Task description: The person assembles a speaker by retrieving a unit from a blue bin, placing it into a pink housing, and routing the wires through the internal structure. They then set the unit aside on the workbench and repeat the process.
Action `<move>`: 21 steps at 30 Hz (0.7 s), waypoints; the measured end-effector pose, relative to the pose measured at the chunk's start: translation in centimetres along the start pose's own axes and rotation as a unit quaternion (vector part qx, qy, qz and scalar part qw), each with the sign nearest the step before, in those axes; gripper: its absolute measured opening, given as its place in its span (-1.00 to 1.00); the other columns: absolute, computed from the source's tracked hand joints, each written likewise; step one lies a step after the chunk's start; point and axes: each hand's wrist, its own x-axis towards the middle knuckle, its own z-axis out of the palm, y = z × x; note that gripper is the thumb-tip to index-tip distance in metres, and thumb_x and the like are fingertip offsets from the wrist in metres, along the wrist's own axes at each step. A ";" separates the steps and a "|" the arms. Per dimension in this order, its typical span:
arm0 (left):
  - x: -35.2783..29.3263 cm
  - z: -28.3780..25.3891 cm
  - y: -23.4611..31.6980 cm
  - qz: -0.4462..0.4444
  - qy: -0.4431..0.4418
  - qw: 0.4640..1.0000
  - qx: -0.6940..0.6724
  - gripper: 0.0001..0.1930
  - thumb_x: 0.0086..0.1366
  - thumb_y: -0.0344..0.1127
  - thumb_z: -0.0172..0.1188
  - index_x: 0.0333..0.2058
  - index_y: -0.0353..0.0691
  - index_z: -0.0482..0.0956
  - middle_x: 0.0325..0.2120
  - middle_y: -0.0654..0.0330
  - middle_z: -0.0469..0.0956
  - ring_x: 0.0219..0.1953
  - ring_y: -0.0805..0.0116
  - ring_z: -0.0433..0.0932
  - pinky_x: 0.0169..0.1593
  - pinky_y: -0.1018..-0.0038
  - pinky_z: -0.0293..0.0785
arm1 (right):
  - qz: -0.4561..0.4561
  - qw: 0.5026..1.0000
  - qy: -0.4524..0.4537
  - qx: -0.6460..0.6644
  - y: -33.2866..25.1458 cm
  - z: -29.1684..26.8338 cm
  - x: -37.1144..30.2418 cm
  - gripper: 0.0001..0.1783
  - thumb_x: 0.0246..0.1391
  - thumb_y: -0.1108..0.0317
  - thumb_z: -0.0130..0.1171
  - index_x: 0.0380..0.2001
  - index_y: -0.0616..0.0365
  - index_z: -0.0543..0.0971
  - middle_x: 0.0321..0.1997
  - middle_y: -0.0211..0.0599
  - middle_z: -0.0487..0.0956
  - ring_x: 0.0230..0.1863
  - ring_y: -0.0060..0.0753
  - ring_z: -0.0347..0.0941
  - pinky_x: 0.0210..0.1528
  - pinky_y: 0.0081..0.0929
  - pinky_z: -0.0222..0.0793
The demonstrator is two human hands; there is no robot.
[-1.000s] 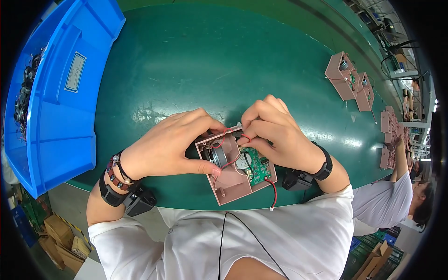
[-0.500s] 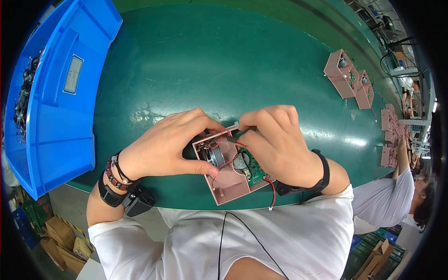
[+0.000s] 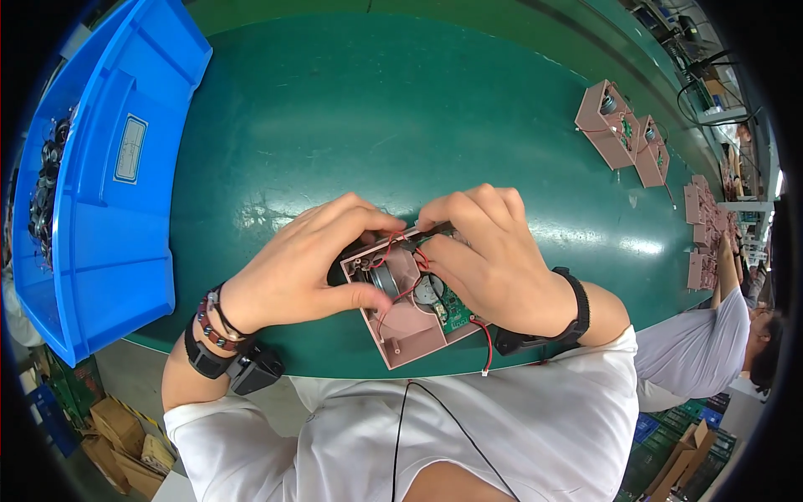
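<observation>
1. Pink housing: lay skewed at the table's near edge, between left hand and right hand.
2. Was gripped at far left by the former.
3. Was covered at right by the latter, curled beside red wires; could not tell its hold.

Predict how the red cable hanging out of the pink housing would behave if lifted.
The red cable would probably flop, since it curves over the edge of the pink housing. It is likely light: thin, with a small white connector at its end.
</observation>
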 end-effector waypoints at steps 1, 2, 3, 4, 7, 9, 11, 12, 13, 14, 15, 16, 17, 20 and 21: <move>0.0 0.3 0.1 0.016 0.031 0.999 -0.011 -0.39 0.01 -0.07 0.42 -0.03 -0.29 0.46 -0.17 0.07 0.49 -0.13 0.08 0.49 -0.05 0.31 0.40 | -0.007 1.000 0.000 -0.002 0.0 0.0 0.0 -0.79 -0.30 0.50 0.30 -0.49 0.06 0.53 -0.15 -0.44 0.46 -0.21 -0.35 0.27 -0.15 -0.34 0.10; 0.1 0.5 0.3 0.015 0.030 0.999 -0.010 -0.39 0.01 -0.07 0.42 -0.03 -0.29 0.46 -0.17 0.07 0.49 -0.13 0.08 0.49 -0.05 0.31 0.40 | -0.007 1.000 0.000 -0.001 0.0 0.0 0.1 -0.79 -0.30 0.50 0.30 -0.49 0.06 0.53 -0.15 -0.44 0.46 -0.21 -0.35 0.27 -0.15 -0.34 0.10; 0.2 0.8 0.5 0.035 0.058 0.998 0.009 -0.46 0.01 -0.10 0.41 -0.08 -0.26 0.50 -0.21 0.12 0.50 -0.17 0.12 0.49 -0.09 0.33 0.39 | -0.003 1.000 0.002 0.013 0.1 -0.2 0.3 -0.79 -0.31 0.51 0.30 -0.49 0.06 0.52 -0.16 -0.44 0.46 -0.22 -0.35 0.27 -0.16 -0.35 0.10; 0.3 1.1 0.7 0.053 0.086 0.995 0.027 -0.53 0.02 -0.13 0.41 -0.13 -0.23 0.53 -0.25 0.16 0.52 -0.21 0.17 0.49 -0.13 0.35 0.37 | 0.001 1.000 0.003 0.027 0.1 -0.4 0.5 -0.79 -0.31 0.52 0.29 -0.50 0.06 0.52 -0.16 -0.43 0.46 -0.23 -0.35 0.27 -0.17 -0.35 0.10; 0.4 1.4 1.1 0.072 0.127 0.988 0.041 -0.65 0.03 -0.18 0.40 -0.23 -0.18 0.58 -0.35 0.23 0.53 -0.30 0.23 0.47 -0.21 0.38 0.33 | 0.010 0.999 0.005 0.050 0.1 -1.0 0.8 -0.79 -0.30 0.53 0.28 -0.50 0.06 0.52 -0.19 -0.44 0.47 -0.26 -0.37 0.29 -0.18 -0.36 0.09; 0.4 1.4 1.3 0.076 0.153 0.985 0.034 -0.76 0.03 -0.25 0.39 -0.33 -0.17 0.61 -0.46 0.29 0.54 -0.38 0.29 0.44 -0.27 0.40 0.27 | 0.020 0.998 0.009 0.063 0.2 -1.3 0.9 -0.79 -0.26 0.54 0.27 -0.48 0.06 0.51 -0.24 -0.45 0.47 -0.31 -0.40 0.32 -0.19 -0.39 0.09; 0.3 1.4 1.5 0.065 0.155 0.985 0.041 -0.80 0.05 -0.30 0.37 -0.35 -0.18 0.59 -0.47 0.26 0.54 -0.40 0.29 0.44 -0.27 0.41 0.28 | 0.039 0.994 -0.007 0.106 0.5 -1.3 0.9 -0.80 -0.22 0.54 0.27 -0.46 0.06 0.52 -0.27 -0.46 0.48 -0.34 -0.42 0.33 -0.19 -0.41 0.09; 0.3 1.5 1.6 0.054 0.157 0.985 0.048 -0.84 0.06 -0.35 0.35 -0.37 -0.20 0.58 -0.48 0.24 0.54 -0.41 0.30 0.44 -0.27 0.42 0.28 | 0.059 0.987 -0.022 0.148 0.6 -1.3 0.9 -0.81 -0.18 0.54 0.26 -0.44 0.06 0.52 -0.30 -0.47 0.49 -0.38 -0.45 0.34 -0.19 -0.43 0.09; 0.2 1.5 1.7 0.043 0.159 0.985 0.055 -0.87 0.08 -0.39 0.32 -0.39 -0.22 0.57 -0.49 0.21 0.55 -0.43 0.30 0.45 -0.27 0.43 0.29 | 0.079 0.978 -0.037 0.189 0.7 -1.3 0.9 -0.82 -0.14 0.54 0.26 -0.42 0.06 0.52 -0.33 -0.48 0.49 -0.41 -0.47 0.35 -0.19 -0.45 0.09; 0.2 1.5 1.6 0.044 0.159 0.985 0.055 -0.87 0.08 -0.39 0.32 -0.39 -0.22 0.57 -0.49 0.21 0.55 -0.43 0.30 0.45 -0.27 0.43 0.29 | 0.079 0.978 -0.036 0.189 0.7 -1.3 0.9 -0.82 -0.14 0.54 0.26 -0.42 0.06 0.52 -0.33 -0.48 0.49 -0.41 -0.47 0.35 -0.19 -0.45 0.09; 0.1 1.5 1.4 0.046 0.169 0.983 0.053 -0.88 0.07 -0.43 0.31 -0.41 -0.22 0.55 -0.50 0.21 0.55 -0.44 0.31 0.45 -0.27 0.43 0.28 | 0.100 0.972 -0.047 0.209 0.6 -1.2 0.9 -0.82 -0.11 0.53 0.27 -0.40 0.06 0.52 -0.35 -0.49 0.50 -0.42 -0.50 0.36 -0.19 -0.47 0.08; 0.0 1.6 1.2 0.049 0.178 0.981 0.051 -0.89 0.07 -0.46 0.30 -0.42 -0.23 0.54 -0.51 0.21 0.55 -0.45 0.31 0.45 -0.27 0.43 0.28 | 0.120 0.964 -0.058 0.229 0.6 -1.2 0.9 -0.83 -0.07 0.52 0.27 -0.38 0.06 0.52 -0.37 -0.50 0.50 -0.44 -0.53 0.37 -0.19 -0.48 0.08; -0.1 1.6 1.1 0.051 0.188 0.980 0.049 -0.89 0.06 -0.49 0.29 -0.43 -0.23 0.53 -0.52 0.22 0.54 -0.45 0.31 0.45 -0.27 0.44 0.27 | 0.141 0.956 -0.069 0.249 0.6 -1.1 0.9 -0.84 -0.04 0.51 0.28 -0.36 0.06 0.53 -0.39 -0.51 0.50 -0.46 -0.55 0.38 -0.19 -0.50 0.08; -0.1 1.7 1.2 0.054 0.197 0.978 0.051 -0.88 0.06 -0.50 0.29 -0.45 -0.24 0.51 -0.52 0.21 0.54 -0.46 0.32 0.45 -0.28 0.44 0.27 | 0.126 0.958 -0.038 0.255 1.0 -0.6 0.8 -0.84 -0.04 0.50 0.30 -0.37 0.06 0.53 -0.39 -0.52 0.52 -0.46 -0.57 0.39 -0.20 -0.51 0.07; -0.1 1.8 1.2 0.055 0.202 0.976 0.051 -0.88 0.06 -0.51 0.29 -0.46 -0.24 0.50 -0.53 0.21 0.54 -0.46 0.32 0.45 -0.28 0.44 0.26 | 0.119 0.959 -0.024 0.258 1.0 -0.5 0.8 -0.84 -0.04 0.49 0.31 -0.38 0.07 0.54 -0.38 -0.52 0.52 -0.46 -0.58 0.39 -0.20 -0.52 0.07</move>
